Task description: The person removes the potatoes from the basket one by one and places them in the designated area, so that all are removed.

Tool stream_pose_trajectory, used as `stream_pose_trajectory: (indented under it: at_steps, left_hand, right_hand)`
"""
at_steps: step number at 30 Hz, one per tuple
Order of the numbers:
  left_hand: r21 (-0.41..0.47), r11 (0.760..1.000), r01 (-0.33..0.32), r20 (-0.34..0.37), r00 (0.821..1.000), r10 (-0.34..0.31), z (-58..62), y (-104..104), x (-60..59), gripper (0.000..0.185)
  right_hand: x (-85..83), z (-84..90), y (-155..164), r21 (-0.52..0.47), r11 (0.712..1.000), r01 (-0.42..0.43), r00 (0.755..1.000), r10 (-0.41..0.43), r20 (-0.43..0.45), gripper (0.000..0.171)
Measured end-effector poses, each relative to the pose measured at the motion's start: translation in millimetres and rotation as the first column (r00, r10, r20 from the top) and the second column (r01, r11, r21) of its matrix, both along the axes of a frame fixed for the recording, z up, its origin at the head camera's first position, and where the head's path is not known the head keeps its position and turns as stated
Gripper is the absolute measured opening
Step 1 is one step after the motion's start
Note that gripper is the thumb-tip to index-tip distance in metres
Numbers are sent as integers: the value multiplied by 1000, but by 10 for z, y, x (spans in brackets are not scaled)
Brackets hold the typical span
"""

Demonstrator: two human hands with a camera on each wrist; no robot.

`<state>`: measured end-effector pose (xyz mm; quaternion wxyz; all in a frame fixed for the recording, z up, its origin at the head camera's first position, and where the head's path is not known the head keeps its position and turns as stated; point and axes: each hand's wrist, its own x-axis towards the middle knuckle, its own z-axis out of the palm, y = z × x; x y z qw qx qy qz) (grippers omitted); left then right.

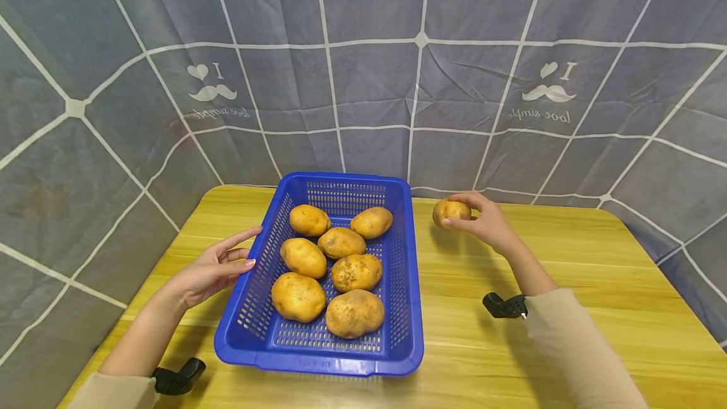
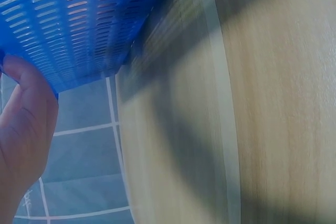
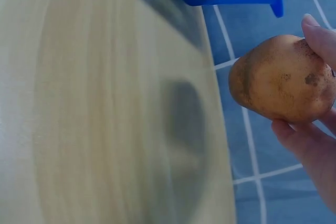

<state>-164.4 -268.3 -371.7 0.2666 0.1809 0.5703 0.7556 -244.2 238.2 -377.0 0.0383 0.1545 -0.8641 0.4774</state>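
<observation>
Blue basket of potatoes, left hand flat against its rim – right hand fingers gripping potato above bare tabletop

Beige sleeves and black wrist mounts, hands bare.

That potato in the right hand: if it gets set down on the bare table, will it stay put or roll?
The potato looks rounded and egg-shaped, so it may rock or roll a little on the smooth wooden table. Its skin looks dry and matte, probably not slippery. The right hand wraps it with curled fingers, suggesting a firm, fairly dense body.
</observation>
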Motion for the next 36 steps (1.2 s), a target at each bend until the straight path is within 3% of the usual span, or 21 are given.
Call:
stream_pose_trajectory:
  at_steps: [9,19,24,31,36]
  left_hand:
    - [-11,1000,-10,6,1000,10,21,27,14,58]
    - [6,1000,-10,16,1000,10,9,26,11,57]
    - [6,1000,-18,18,1000,18,5,18,11,56]
    - [5,1000,-14,24,1000,14,9,18,10,56]
    - [22,1000,-8,33,999,7,9,20,11,56]
  right_hand:
    - [-35,-242,13,8,998,60,998,-60,16,55]
    - [-78,-418,-28,-54,985,166,985,-163,51,55]
    - [-55,-390,-68,-118,972,201,977,-191,91,55]
    - [106,-188,-176,-176,962,209,975,-191,115,54]
    - [75,-277,-155,-196,955,224,973,-205,110,54]
